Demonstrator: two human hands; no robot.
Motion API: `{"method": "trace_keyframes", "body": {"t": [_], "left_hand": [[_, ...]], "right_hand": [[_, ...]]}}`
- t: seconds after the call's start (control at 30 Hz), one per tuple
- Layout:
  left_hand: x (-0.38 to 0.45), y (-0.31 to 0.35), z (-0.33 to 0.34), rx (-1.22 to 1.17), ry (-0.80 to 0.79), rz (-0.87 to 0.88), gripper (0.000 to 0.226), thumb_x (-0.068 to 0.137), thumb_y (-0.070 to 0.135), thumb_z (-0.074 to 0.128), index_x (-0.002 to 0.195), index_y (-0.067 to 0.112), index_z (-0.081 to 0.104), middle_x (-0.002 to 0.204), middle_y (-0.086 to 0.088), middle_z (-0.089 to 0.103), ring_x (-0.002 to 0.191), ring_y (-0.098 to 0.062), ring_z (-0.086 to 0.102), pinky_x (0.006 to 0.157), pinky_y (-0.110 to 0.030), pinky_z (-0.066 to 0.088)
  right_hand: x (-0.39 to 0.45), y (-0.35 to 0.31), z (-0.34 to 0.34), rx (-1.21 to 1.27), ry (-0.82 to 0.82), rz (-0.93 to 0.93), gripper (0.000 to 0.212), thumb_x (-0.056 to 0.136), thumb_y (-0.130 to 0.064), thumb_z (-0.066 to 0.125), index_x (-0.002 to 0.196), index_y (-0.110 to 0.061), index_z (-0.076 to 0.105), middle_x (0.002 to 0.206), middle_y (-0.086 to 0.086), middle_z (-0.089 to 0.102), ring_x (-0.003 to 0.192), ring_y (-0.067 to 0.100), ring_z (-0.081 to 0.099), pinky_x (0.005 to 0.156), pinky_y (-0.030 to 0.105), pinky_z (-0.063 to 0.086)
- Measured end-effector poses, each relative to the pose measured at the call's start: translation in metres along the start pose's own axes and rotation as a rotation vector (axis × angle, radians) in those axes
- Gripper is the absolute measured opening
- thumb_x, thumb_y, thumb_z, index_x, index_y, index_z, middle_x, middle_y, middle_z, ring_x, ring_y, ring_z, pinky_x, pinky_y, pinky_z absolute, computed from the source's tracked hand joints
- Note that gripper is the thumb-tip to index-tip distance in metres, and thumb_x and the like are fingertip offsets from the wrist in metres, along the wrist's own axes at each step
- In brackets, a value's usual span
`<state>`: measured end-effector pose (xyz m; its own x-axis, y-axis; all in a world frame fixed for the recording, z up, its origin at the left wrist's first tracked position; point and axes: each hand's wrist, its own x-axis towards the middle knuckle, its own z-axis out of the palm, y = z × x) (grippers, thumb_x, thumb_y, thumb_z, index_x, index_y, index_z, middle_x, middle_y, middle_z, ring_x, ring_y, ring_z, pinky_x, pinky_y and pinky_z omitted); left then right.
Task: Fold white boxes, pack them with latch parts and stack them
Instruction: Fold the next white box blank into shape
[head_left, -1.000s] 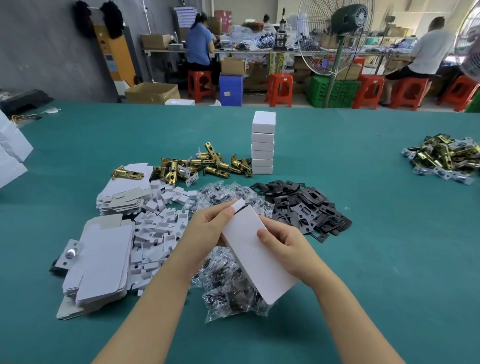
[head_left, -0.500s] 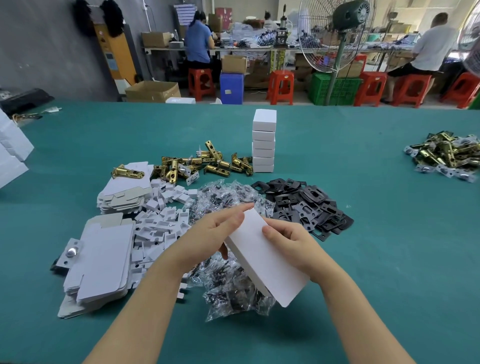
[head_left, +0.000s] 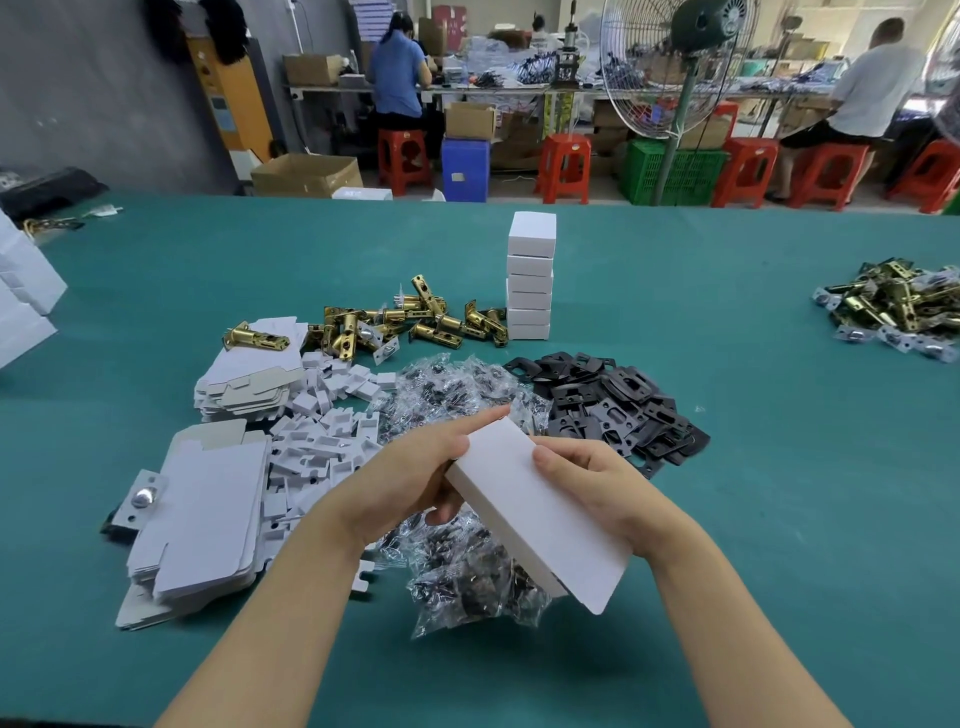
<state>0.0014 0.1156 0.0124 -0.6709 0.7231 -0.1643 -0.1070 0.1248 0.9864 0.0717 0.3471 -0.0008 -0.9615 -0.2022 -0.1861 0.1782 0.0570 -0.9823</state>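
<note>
Between both hands, above the crinkled bags of screws (head_left: 470, 582): one white box (head_left: 535, 512), formed and held slantwise, far end raised, near flap end low toward the right wrist. Change noted: a second ago a small end tab stood open at the far corner under the left fingertips; it no longer shows, and the far end now reads as a flat closed face. Left hand (head_left: 410, 483): fingers curled under the box's left edge, index finger laid straight along the top corner. Right hand (head_left: 597, 483): thumb on the upper face, fingers wrapped behind, gripping the box. Judgement: far end tucked, near flap still loose, so closing remains unfinished. Whether latch parts are inside cannot be told. Beyond the hands on the green tabletop (head_left: 727, 519): stack of finished boxes (head_left: 530, 278), brass latches (head_left: 415, 322), black plates (head_left: 618, 402). Left of the hands: flat box blanks (head_left: 202, 519), white inserts (head_left: 322, 441).
</note>
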Motion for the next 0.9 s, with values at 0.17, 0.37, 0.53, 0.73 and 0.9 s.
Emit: {"method": "trace_keyframes", "body": {"t": [0.17, 0.37, 0.53, 0.73, 0.9], "left_hand": [[0.0016, -0.0026, 0.0, -0.025, -0.01, -0.017, 0.051, 0.096, 0.031, 0.034, 0.14, 0.046, 0.057, 0.066, 0.001, 0.055, 0.054, -0.019, 0.047, 0.047, -0.028, 0.041], [0.0018, -0.0036, 0.0044, 0.058, 0.047, 0.011, 0.048, 0.097, 0.038, 0.033, 0.136, 0.053, 0.057, 0.065, 0.005, 0.047, 0.057, -0.017, 0.045, 0.049, -0.027, 0.039], [-0.0003, -0.0036, 0.003, -0.026, -0.022, -0.009, 0.055, 0.094, 0.031, 0.031, 0.14, 0.05, 0.055, 0.086, -0.008, 0.051, 0.061, -0.02, 0.046, 0.052, -0.029, 0.042], [-0.0041, -0.0059, -0.0024, -0.125, -0.106, -0.03, 0.06, 0.091, 0.023, 0.031, 0.145, 0.041, 0.054, 0.083, -0.004, 0.062, 0.057, -0.024, 0.047, 0.051, -0.03, 0.043], [-0.0041, -0.0059, -0.0021, -0.152, -0.07, -0.053, 0.062, 0.089, 0.022, 0.032, 0.144, 0.037, 0.055, 0.077, -0.008, 0.055, 0.055, -0.023, 0.046, 0.049, -0.029, 0.042]], "right_hand": [[0.0011, 0.0028, -0.0033, 0.0, -0.031, 0.026, 0.035, 0.095, -0.052, 0.059, 0.125, -0.037, 0.071, 0.109, 0.007, 0.077, 0.085, 0.022, 0.074, 0.066, 0.031, 0.059], [0.0032, 0.0002, -0.0043, -0.038, -0.035, 0.02, 0.045, 0.09, -0.061, 0.061, 0.127, -0.038, 0.07, 0.11, 0.005, 0.077, 0.087, 0.025, 0.075, 0.067, 0.033, 0.059], [0.0046, -0.0009, -0.0074, -0.021, -0.049, 0.039, 0.046, 0.088, -0.062, 0.063, 0.127, -0.038, 0.07, 0.112, 0.007, 0.076, 0.091, 0.027, 0.075, 0.071, 0.036, 0.06], [0.0067, 0.0016, -0.0075, -0.011, -0.061, 0.069, 0.06, 0.081, -0.071, 0.069, 0.127, -0.032, 0.07, 0.113, 0.01, 0.076, 0.091, 0.029, 0.074, 0.076, 0.04, 0.06], [0.0076, 0.0013, -0.0049, -0.021, -0.052, 0.07, 0.05, 0.086, -0.064, 0.064, 0.123, -0.032, 0.072, 0.109, 0.008, 0.077, 0.086, 0.024, 0.074, 0.068, 0.034, 0.06]]}}
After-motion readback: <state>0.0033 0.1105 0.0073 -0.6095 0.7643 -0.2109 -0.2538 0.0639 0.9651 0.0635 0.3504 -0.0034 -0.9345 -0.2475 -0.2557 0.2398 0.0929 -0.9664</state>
